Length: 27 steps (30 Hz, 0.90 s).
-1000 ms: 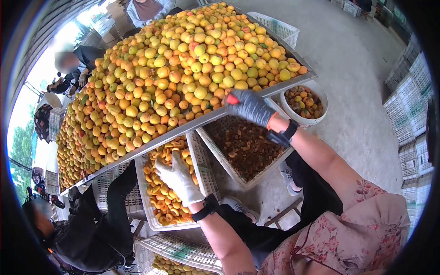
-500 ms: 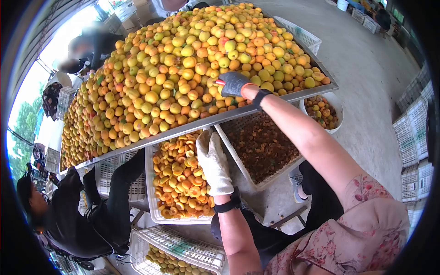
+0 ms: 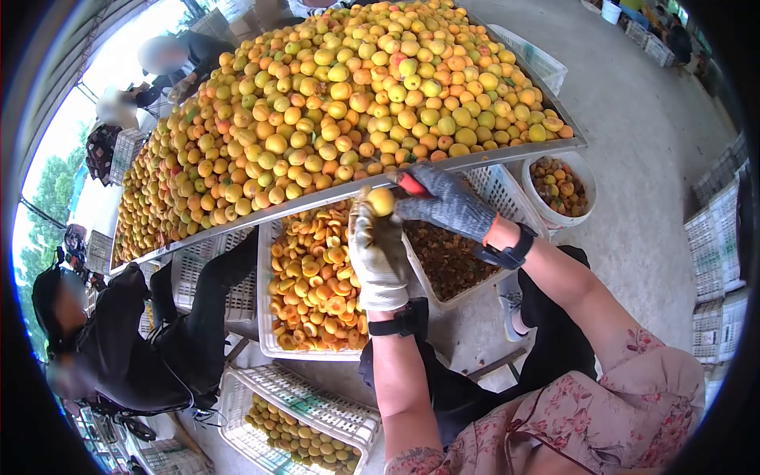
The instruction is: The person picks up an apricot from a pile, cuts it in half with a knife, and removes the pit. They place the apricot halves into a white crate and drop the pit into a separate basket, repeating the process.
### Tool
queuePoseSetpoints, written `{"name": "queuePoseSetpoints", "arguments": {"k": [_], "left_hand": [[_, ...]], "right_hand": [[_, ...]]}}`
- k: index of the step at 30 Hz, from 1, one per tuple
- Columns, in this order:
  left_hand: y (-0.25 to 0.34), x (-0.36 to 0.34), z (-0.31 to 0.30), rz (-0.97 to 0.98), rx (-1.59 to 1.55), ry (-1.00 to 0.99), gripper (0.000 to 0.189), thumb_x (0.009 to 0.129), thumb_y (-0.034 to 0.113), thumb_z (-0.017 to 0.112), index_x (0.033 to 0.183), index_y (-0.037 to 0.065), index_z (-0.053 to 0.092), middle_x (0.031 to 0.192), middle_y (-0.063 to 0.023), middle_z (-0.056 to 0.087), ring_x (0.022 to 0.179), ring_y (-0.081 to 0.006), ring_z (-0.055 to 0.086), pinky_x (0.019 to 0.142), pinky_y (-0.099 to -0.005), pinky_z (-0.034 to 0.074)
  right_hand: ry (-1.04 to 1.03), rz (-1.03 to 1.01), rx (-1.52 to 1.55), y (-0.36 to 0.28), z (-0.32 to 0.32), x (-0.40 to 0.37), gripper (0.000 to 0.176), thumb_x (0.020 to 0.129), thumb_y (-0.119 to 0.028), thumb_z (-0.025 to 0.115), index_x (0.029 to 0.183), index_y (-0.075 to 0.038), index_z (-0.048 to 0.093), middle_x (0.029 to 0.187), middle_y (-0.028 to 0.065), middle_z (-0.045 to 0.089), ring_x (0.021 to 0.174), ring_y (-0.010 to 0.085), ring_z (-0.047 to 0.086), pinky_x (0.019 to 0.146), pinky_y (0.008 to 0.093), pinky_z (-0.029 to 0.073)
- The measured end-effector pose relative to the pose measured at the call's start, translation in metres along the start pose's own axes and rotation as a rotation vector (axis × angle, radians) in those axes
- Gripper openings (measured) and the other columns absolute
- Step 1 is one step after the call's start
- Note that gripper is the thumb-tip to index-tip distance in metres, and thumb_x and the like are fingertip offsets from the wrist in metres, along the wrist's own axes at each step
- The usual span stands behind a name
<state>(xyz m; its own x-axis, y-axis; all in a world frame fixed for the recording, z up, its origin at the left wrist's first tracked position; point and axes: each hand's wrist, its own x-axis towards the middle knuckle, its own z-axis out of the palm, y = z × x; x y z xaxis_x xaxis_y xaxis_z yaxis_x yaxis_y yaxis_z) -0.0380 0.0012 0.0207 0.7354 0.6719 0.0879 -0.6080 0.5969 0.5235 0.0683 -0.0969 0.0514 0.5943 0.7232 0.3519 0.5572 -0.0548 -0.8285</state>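
In a white knit glove with a stained palm, my left hand [image 3: 380, 257] grips a yellow apricot [image 3: 381, 202] at its fingertips. My right hand [image 3: 450, 204], in a grey glove, is closed around a small red-handled tool [image 3: 412, 184]; its working end is too blurred to make out. Both hands are close together, just in front of the sloping metal table's rim [image 3: 317, 200]. Whole apricots [image 3: 340, 103] are heaped on that table. Below to the left is a crate of apricot halves [image 3: 313, 293]. Under my right hand stands a crate of brown pits [image 3: 447, 265].
A white bucket [image 3: 590, 207] holding discoloured fruit stands at the right. A white crate [image 3: 293, 412] of greenish fruit is on the floor below. A person in black [image 3: 134, 340] sits at my left, and others are beyond the table. Stacked crates [image 3: 712, 245] line the right side.
My right hand has drawn back from the apricot heap towards my left hand. My left hand, earlier without a visible fruit, now holds an apricot. The view has shifted slightly.
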Motion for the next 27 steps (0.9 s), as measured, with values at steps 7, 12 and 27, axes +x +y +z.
{"name": "queuePoseSetpoints", "arguments": {"k": [7,12,27], "left_hand": [[0.01,0.007,-0.012,-0.093,-0.068,-0.165,0.034,0.101,0.022,0.034,0.126,0.001,0.046,0.11,-0.014,0.059,0.085,-0.0179,0.057,0.072,-0.0278,0.05],[0.007,0.006,0.003,-0.104,0.005,-0.005,0.038,0.101,0.03,0.036,0.123,0.001,0.05,0.107,-0.014,0.06,0.08,-0.0162,0.057,0.067,-0.0247,0.049],[-0.025,0.008,0.014,-0.028,0.11,0.025,0.043,0.101,0.036,0.039,0.123,0.0,0.05,0.108,-0.012,0.061,0.09,-0.0175,0.059,0.072,-0.0258,0.049]], "right_hand": [[-0.056,0.075,0.435,-0.003,-0.011,-0.031,0.029,0.086,-0.016,0.068,0.109,0.0,0.062,0.096,0.0102,0.066,0.086,0.0176,0.062,0.078,0.0313,0.05],[-0.053,0.076,0.203,-0.004,-0.002,-0.042,0.025,0.092,-0.021,0.061,0.105,0.0,0.063,0.066,0.0013,0.058,0.059,0.0076,0.051,0.056,0.0254,0.043],[0.077,0.028,0.046,0.019,0.004,-0.045,0.026,0.09,-0.024,0.061,0.098,0.001,0.064,0.086,0.0198,0.065,0.079,0.0383,0.062,0.067,0.0403,0.049]]}}
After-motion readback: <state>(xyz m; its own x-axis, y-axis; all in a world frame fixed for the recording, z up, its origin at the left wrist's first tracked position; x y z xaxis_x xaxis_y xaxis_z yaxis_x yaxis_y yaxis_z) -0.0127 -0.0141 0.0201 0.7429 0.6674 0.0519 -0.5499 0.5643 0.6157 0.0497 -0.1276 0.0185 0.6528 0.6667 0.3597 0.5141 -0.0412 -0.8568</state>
